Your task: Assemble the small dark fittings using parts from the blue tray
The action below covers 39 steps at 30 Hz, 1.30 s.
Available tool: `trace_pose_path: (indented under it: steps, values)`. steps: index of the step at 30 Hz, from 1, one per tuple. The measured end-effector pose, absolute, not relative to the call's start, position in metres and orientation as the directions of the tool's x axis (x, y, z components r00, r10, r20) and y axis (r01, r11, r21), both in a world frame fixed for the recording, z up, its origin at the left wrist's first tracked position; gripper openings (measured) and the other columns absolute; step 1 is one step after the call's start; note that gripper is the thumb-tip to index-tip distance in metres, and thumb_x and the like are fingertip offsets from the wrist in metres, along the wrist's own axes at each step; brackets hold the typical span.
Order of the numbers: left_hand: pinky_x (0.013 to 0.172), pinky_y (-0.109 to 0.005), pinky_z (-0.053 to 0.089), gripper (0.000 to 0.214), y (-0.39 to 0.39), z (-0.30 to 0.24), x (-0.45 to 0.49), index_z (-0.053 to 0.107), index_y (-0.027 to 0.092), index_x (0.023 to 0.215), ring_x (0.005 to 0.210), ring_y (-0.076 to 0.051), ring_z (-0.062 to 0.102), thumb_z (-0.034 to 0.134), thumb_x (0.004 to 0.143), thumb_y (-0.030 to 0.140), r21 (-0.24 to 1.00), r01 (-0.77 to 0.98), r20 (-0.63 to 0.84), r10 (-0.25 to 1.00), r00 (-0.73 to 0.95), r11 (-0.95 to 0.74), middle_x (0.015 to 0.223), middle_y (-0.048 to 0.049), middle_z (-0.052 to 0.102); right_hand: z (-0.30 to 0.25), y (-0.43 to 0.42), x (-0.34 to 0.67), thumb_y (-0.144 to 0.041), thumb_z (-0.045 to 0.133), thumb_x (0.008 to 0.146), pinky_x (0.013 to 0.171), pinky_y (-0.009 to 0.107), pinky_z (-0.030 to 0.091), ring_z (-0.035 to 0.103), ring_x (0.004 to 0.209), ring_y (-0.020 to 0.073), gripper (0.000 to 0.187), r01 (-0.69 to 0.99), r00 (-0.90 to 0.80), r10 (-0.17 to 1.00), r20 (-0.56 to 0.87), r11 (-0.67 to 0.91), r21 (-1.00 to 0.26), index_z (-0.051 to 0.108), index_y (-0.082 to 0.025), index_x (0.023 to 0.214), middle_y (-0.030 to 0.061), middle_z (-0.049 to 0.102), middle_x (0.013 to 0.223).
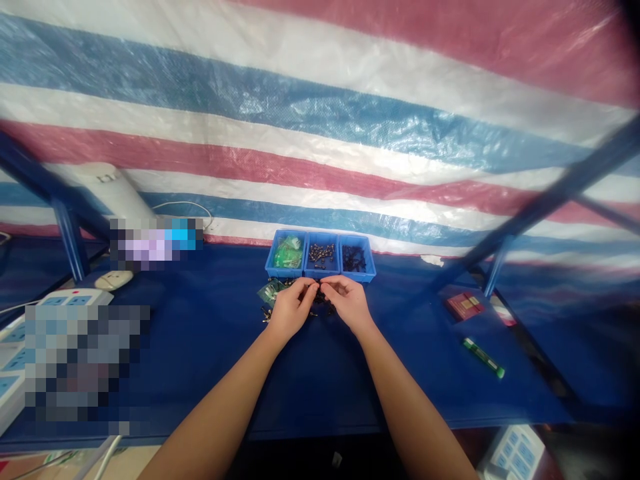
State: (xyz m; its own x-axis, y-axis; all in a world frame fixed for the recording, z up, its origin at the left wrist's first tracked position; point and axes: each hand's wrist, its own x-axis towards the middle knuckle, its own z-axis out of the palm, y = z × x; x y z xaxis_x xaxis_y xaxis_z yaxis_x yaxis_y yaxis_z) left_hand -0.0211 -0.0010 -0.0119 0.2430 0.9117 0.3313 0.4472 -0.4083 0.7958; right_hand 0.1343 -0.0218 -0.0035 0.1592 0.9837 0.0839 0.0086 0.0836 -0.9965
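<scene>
My left hand (294, 305) and my right hand (347, 301) meet fingertip to fingertip over the table, just in front of three blue bins. Both are pinched closed around something too small and hidden to make out. Under and beside the fingers lies a pile of small dark and brassy parts (267, 315). A green plastic packet (271, 291) lies left of my left hand. The left bin (285, 272) holds green bags, the middle bin (321, 273) small metallic pieces, and the right bin (359, 276) small black pieces.
On the blue table (210, 360), a white power strip (75, 297) sits at the left near a blurred-out patch. A red box (464, 306) and a green tube-like packet (483, 358) lie at the right. Blue metal struts (545, 200) flank both sides; a striped sheet (320, 140) hangs behind.
</scene>
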Motion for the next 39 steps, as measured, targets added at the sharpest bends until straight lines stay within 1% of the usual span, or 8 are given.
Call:
trace_pose_path:
  steps: [3,6,13,19,27,32,37,39]
  values:
    - [0.053,-0.020,0.039,0.025,-0.0013,-0.0123,-0.0208,0.061,0.020,0.106,0.051,-0.010,0.052,0.050,0.092,0.039,0.798,0.438,0.343,0.910,0.233,-0.413,0.060,0.0045,0.057,-0.0031,-0.0215,0.1343,-0.038,0.069,0.075,0.061,0.028,0.050,0.060,0.063,0.0152,0.024,0.004,0.169,0.983,0.074,0.075,-0.997,0.072,-0.018,0.088,0.0031,0.068,0.073]
    - [0.051,-0.020,0.037,0.025,-0.0013,-0.0127,-0.0203,0.062,0.021,0.106,0.048,-0.009,0.047,0.052,0.092,0.039,0.791,0.440,0.362,0.905,0.225,-0.426,0.057,0.0058,0.053,-0.0023,-0.0210,0.1344,-0.038,0.069,0.075,0.060,0.027,0.050,0.059,0.061,0.0148,0.023,-0.006,0.168,0.984,0.062,0.064,-0.998,0.072,-0.018,0.088,0.0023,0.067,0.071]
    - [0.057,-0.021,0.041,0.024,-0.0011,-0.0107,-0.0211,0.064,0.020,0.092,0.057,-0.010,0.055,0.049,0.094,0.039,0.788,0.455,0.333,0.909,0.251,-0.415,0.067,0.0027,0.062,0.0004,-0.0224,0.1331,-0.037,0.069,0.076,0.062,0.028,0.051,0.060,0.063,0.0150,0.022,0.010,0.160,0.982,0.104,0.103,-0.995,0.072,-0.018,0.087,0.0028,0.067,0.073]
    - [0.053,-0.021,0.041,0.026,-0.0014,-0.0130,-0.0209,0.066,0.020,0.103,0.055,-0.010,0.054,0.052,0.091,0.038,0.805,0.408,0.356,0.901,0.247,-0.431,0.064,0.0025,0.060,-0.0015,-0.0217,0.1345,-0.040,0.069,0.076,0.062,0.028,0.052,0.061,0.061,0.0151,0.026,0.000,0.164,0.983,0.083,0.084,-0.996,0.072,-0.018,0.090,0.0036,0.069,0.074]
    - [0.058,-0.023,0.053,0.031,-0.0004,-0.0158,-0.0233,0.068,0.019,0.111,0.063,-0.013,0.065,0.052,0.092,0.036,0.854,0.301,0.356,0.899,0.255,-0.424,0.085,-0.0049,0.073,0.0013,-0.0246,0.1299,-0.043,0.067,0.078,0.067,0.030,0.053,0.063,0.067,0.0169,0.028,0.063,0.170,0.978,0.118,0.108,-0.992,0.071,-0.018,0.090,0.0055,0.071,0.082]
    - [0.064,-0.025,0.058,0.033,-0.0002,-0.0156,-0.0232,0.066,0.023,0.120,0.074,-0.015,0.069,0.051,0.092,0.034,0.817,0.343,0.372,0.878,0.302,-0.464,0.108,-0.0058,0.072,0.0010,-0.0262,0.1276,-0.044,0.066,0.079,0.063,0.028,0.051,0.061,0.064,0.0158,0.028,0.038,0.139,0.987,0.082,0.077,-0.996,0.070,-0.017,0.085,0.0040,0.068,0.074]
    - [0.075,-0.028,0.058,0.031,0.0008,-0.0147,-0.0227,0.069,0.023,0.115,0.082,-0.017,0.070,0.049,0.094,0.033,0.766,0.394,0.421,0.860,0.288,-0.507,0.105,-0.0051,0.073,-0.0015,-0.0261,0.1277,-0.045,0.066,0.079,0.064,0.028,0.051,0.061,0.066,0.0162,0.028,0.057,0.153,0.982,0.114,0.106,-0.993,0.071,-0.018,0.086,0.0041,0.068,0.075]
    - [0.073,-0.026,0.056,0.032,0.0003,-0.0143,-0.0225,0.068,0.023,0.117,0.077,-0.016,0.069,0.049,0.094,0.034,0.758,0.419,0.420,0.865,0.273,-0.500,0.097,-0.0044,0.074,-0.0017,-0.0257,0.1286,-0.045,0.065,0.080,0.065,0.029,0.052,0.062,0.066,0.0164,0.029,0.079,0.161,0.978,0.136,0.125,-0.989,0.072,-0.018,0.086,0.0047,0.070,0.077]
